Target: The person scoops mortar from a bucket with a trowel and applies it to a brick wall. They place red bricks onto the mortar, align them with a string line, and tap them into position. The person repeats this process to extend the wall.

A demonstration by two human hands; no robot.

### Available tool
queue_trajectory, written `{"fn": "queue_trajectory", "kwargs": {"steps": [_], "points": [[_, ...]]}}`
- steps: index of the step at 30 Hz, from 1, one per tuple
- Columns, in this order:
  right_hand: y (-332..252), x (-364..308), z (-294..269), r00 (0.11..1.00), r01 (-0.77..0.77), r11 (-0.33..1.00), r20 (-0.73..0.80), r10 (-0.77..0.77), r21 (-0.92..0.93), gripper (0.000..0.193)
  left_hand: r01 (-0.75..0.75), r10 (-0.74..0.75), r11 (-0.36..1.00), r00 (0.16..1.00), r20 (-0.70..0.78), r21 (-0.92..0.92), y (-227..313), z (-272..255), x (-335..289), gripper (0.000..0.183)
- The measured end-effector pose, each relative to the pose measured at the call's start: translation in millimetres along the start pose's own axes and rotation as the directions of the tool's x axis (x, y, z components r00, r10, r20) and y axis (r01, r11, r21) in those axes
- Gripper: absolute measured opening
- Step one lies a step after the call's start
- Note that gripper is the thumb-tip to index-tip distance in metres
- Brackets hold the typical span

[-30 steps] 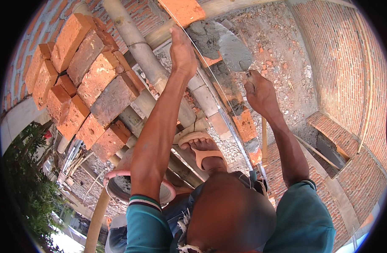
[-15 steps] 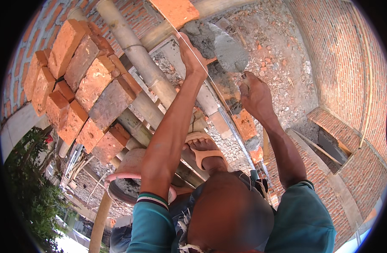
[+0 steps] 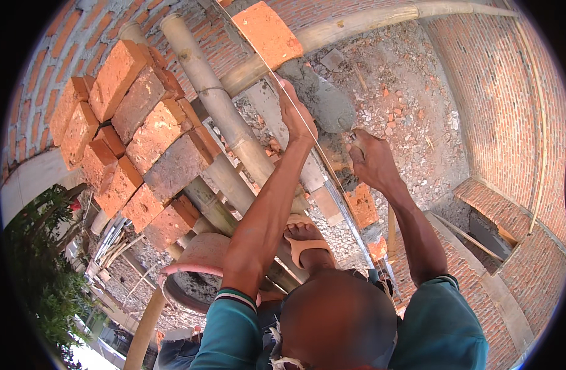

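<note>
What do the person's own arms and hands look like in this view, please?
The left hand and right hand are ungloved; no watch or bracelet shows. The forearms are bare below short teal sleeves, whose left cuff has dark and white stripes.

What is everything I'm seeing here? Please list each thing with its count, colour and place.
Trowel: one, mortar-grey, upper centre
Mortar: uncounted, grey, beside the trowel
String: one, white, diagonal from top centre
Stacked bricks: over ten, orange-red and greyish, left
Separate brick: one, orange, top centre
Bucket: one, pinkish, lower left
Bamboo poles: several, tan-grey, left and top
Brick walls: several, reddish, upper left and right
Rubble: uncounted, grey-red, right of centre
Foliage: uncounted, green, lower left
Sandal: one, tan, below centre
Sleeves: two, teal, bottom
Left hand: one, bare, near the string
Right hand: one, bare, holding the trowel
</note>
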State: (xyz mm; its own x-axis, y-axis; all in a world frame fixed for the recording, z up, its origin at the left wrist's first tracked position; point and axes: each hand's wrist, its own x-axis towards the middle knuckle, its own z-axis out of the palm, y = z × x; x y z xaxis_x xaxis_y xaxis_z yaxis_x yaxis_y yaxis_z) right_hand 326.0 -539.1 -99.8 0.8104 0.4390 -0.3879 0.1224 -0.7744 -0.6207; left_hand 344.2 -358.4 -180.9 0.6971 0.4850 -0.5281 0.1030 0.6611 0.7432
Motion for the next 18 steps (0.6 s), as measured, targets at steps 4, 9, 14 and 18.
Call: {"fn": "queue_trajectory", "kwargs": {"steps": [4,9,14,18], "points": [[2,-1,-5,1.000,0.024,0.999,0.018,-0.025,0.047,0.039,-0.193,0.185,0.971,0.980,0.067,0.139,2,5,-9,0.092],[10,-8,-10,0.998,-0.048,0.986,0.039,0.042,0.158,0.041,-0.243,0.220,0.954,0.965,0.140,0.176,12,11,-34,0.095],[14,-12,-8,1.000,0.020,0.946,-0.011,-0.018,0.323,0.042,-0.287,0.269,0.956,0.940,0.208,0.062,26,16,-37,0.091],[13,-17,-11,0.980,-0.199,0.827,0.126,0.155,0.526,0.042,-0.234,0.283,0.951,0.922,0.266,-0.200,29,12,-38,0.088]]}}
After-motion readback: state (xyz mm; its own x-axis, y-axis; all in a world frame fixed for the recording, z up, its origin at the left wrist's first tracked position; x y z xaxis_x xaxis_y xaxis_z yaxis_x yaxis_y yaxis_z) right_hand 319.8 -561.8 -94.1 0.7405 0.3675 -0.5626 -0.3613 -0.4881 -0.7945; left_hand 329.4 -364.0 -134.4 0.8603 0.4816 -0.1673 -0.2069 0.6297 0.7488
